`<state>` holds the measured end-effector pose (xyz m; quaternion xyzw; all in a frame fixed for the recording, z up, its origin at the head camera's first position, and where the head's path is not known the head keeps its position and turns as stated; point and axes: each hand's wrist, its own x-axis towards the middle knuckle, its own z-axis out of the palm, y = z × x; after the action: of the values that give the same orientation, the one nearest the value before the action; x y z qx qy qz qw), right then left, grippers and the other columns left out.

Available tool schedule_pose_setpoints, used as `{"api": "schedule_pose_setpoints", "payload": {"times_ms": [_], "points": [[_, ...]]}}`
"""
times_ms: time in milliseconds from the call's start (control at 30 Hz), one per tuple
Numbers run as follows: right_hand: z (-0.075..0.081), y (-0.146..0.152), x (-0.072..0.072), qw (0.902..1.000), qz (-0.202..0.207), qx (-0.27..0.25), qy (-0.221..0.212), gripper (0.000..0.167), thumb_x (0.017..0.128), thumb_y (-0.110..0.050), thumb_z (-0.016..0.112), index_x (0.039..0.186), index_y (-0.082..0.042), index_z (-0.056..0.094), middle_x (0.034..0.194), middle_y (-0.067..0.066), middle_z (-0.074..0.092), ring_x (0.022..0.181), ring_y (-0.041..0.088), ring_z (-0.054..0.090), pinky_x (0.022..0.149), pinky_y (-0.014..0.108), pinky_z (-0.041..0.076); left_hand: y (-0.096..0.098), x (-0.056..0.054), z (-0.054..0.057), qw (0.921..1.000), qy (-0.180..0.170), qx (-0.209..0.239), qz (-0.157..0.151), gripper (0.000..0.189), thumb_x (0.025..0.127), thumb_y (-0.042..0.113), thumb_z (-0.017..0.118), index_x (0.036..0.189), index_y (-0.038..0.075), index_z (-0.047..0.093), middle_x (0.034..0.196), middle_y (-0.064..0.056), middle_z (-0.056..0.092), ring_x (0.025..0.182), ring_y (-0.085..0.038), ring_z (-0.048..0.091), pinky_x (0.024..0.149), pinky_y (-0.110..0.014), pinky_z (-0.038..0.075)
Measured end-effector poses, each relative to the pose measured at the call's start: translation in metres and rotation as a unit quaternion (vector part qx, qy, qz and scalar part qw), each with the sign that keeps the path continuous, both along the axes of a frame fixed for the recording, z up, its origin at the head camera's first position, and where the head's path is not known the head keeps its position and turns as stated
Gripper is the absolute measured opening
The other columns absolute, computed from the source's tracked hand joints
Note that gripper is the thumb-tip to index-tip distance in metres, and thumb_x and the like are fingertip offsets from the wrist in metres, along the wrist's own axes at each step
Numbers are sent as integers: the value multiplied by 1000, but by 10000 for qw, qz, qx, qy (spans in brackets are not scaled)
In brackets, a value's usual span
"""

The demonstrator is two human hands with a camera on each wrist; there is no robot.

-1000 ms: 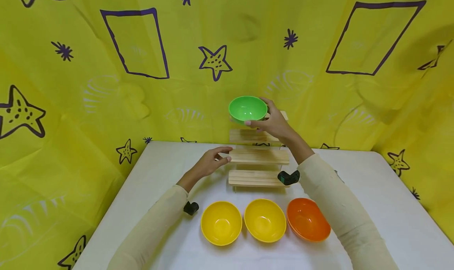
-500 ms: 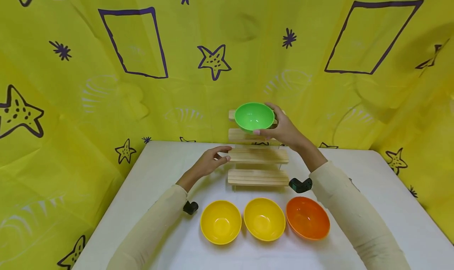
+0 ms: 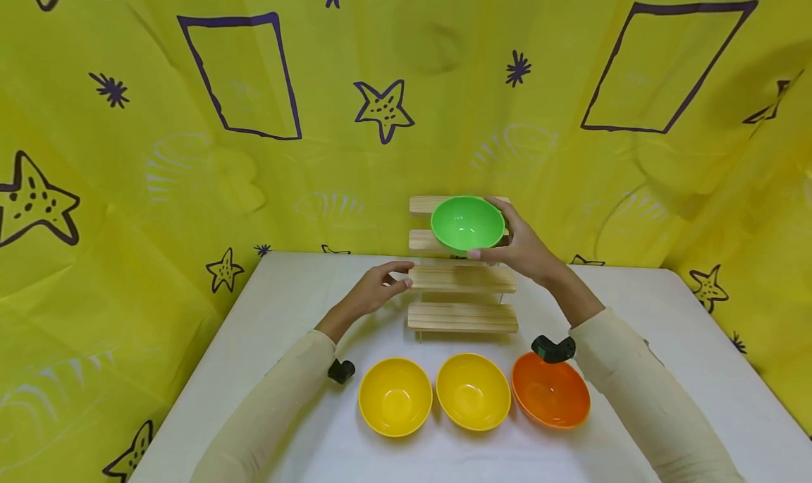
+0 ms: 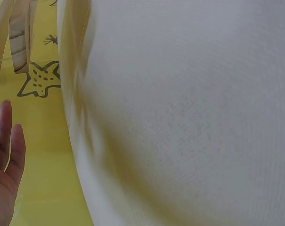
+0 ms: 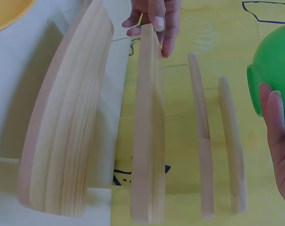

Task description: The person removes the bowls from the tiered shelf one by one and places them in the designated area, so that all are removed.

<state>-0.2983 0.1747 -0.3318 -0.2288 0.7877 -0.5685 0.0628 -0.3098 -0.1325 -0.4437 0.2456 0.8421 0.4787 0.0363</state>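
Note:
My right hand [image 3: 523,247] grips a green bowl [image 3: 468,223] by its right side, with the bowl's mouth tipped toward the head camera. The bowl hangs in front of the upper boards of a wooden tiered shelf [image 3: 463,318]. In the right wrist view, the fingers [image 5: 275,115] lie against the underside of the green bowl [image 5: 274,66]. My left hand [image 3: 374,289] pinches the left end of the second board from the bottom between thumb and fingers. That grip also shows at the top of the right wrist view, where the thumb presses the board [image 5: 149,127].
Two yellow bowls [image 3: 396,397] and an orange bowl [image 3: 550,390] stand in a row on the white table [image 3: 298,441], in front of the shelf. A yellow cloth [image 3: 330,166] with dark drawings hangs behind and at both sides.
My right hand has brought the green bowl down and to the right, from the top board toward the boards below. The left hand has stayed at the shelf's end.

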Motion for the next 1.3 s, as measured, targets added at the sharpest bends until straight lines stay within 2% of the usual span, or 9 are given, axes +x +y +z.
{"api": "schedule_pose_setpoints", "payload": {"times_ms": [133,233,433,700,900,1100,1300], "points": [[-2,7,5,10000,-71,-18,4,98,85,-7,77,160,-22,16,149,20,34,99,34,62,74,35,58,0,0,0,10000,-76,-8,-29,47,102,22,60,146,5,52,141,-20,58,96,-32,63,68,-28,49],[-4,13,9,9999,-151,28,38,99,86,-7,77,161,-22,14,151,18,32,106,36,57,76,31,57,0,0,0,9999,-101,9,-26,47,103,20,59,146,3,51,141,-21,57,96,-33,63,67,-29,49],[-7,24,19,9995,-226,164,143,99,86,-7,76,161,-17,13,154,17,29,116,36,50,82,25,55,-1,0,-1,10000,-51,39,-1,45,102,23,62,144,9,55,137,-16,60,94,-27,64,69,-29,49],[-16,39,33,9995,-182,137,219,96,84,-3,76,160,-19,19,151,16,32,112,23,57,80,29,58,-1,-1,-3,10000,-34,57,-32,45,102,24,61,144,10,55,138,-16,60,94,-28,63,69,-30,50],[-22,50,45,9998,-145,106,126,97,85,-2,76,160,-15,16,151,20,31,108,12,61,83,26,57,-1,-1,-4,10000,-1,33,-39,45,102,24,61,144,10,55,138,-15,60,94,-27,63,71,-30,50],[-27,61,56,9998,-165,71,95,98,85,0,75,160,-13,15,150,20,31,105,9,63,81,27,58,-1,-1,-3,10000,-41,-59,-24,44,102,26,61,144,13,55,139,-12,60,94,-21,63,71,-29,51],[-29,71,64,9996,-202,110,151,97,85,3,75,160,-13,16,146,15,33,104,7,64,79,28,59,-1,-2,-2,9999,-31,-108,36,44,102,26,60,144,13,56,139,-11,60,95,-21,63,72,-29,52]]}}
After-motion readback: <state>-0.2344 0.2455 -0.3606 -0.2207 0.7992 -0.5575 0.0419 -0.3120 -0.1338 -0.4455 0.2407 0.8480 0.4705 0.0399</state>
